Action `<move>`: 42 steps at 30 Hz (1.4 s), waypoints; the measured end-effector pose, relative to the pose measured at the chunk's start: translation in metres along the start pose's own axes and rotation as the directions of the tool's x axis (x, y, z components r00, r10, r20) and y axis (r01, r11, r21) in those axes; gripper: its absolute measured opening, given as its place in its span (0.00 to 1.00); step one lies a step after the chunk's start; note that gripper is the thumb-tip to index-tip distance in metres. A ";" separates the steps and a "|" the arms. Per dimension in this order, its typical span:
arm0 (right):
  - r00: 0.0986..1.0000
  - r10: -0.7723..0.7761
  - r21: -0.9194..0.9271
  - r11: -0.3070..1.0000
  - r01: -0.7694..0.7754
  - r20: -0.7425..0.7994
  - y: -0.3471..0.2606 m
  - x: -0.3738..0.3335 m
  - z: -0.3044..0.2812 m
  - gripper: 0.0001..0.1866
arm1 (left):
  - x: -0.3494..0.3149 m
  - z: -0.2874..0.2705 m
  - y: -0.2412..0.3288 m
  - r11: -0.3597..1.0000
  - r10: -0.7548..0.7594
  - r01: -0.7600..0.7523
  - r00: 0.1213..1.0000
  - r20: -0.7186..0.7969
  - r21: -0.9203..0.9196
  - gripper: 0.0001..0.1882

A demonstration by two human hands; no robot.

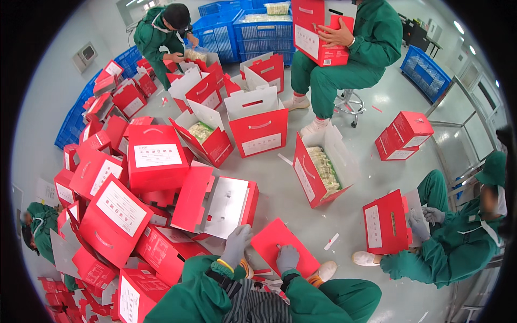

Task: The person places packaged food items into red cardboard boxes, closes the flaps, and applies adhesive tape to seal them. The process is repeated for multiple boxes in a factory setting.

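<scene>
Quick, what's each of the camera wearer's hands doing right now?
Left hand: partly curled, at the white flap; grip cannot be told.
Right hand: partly curled, over the red panel; grip cannot be told.

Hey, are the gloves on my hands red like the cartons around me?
No, the gloves on your left hand and right hand are plain grey.

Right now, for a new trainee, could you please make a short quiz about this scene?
1. Which of the camera wearer's hands is on the plain red cardboard panel?
2. True or false: the green-clothed person on the wheeled metal stool holds a blue plastic crate.
3. The wearer's gloves are: (a) grey, (b) red, (c) black.

Key: 1. Right hand. 2. False: a red cardboard box. 3. (a).
</scene>
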State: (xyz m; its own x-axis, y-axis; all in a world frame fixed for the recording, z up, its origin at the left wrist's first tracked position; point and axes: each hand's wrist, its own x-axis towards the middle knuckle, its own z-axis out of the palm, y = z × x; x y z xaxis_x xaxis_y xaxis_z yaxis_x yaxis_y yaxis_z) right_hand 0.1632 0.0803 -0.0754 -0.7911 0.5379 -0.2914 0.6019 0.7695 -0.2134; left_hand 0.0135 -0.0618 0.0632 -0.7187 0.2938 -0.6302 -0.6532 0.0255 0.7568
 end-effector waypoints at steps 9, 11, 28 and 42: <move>0.992 -0.007 0.102 0.995 -0.005 0.122 0.016 0.007 0.005 0.11 | -0.013 -0.026 0.052 0.995 0.096 -0.101 0.981 0.166 0.022 0.26; 0.997 -0.068 0.051 0.997 0.066 0.044 0.019 0.008 0.002 0.14 | -0.002 -0.027 0.054 0.998 0.070 -0.069 0.987 0.148 -0.011 0.38; 0.980 -0.167 -0.098 0.979 0.179 0.111 0.018 0.009 -0.016 0.24 | 0.025 0.011 0.061 1.000 0.005 -0.010 0.979 0.205 0.020 0.27; 0.941 -0.294 -0.364 0.868 0.337 0.169 -0.014 0.016 -0.009 0.10 | 0.023 0.014 0.038 0.999 0.047 -0.050 0.979 0.198 0.014 0.26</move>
State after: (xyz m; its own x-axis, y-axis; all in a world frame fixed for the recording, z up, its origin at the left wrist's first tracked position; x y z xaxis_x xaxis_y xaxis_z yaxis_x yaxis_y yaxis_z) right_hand 0.1411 0.0810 -0.0684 -0.9025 0.2215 -0.3694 0.2163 0.9747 0.0558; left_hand -0.0243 -0.0407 0.0803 -0.6868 0.4783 -0.5473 -0.6128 0.0239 0.7899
